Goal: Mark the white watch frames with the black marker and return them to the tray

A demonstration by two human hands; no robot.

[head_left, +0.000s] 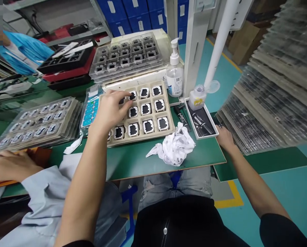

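Beneath the left fingers (121, 93), half-hidden frames (134, 95)

No word, brand or number can be read with certainty; the pump bottle (175, 80) carries a white and blue label (177, 85) with fine dark print, too small to make out; the small white bottle (196, 98) has a yellow mark (199, 102) on its front, with lettering that stays illegible; the black marker (181, 116) lying on the worktop (135, 163) bears pale lettering along its barrel, blurred past reading; the marker in the white box (201, 120) shows similar pale script, likewise unreadable; white labels (111, 7) stand on the fronts of the blue bins (117, 16) at the back, and any writing on them is too faint to tell.
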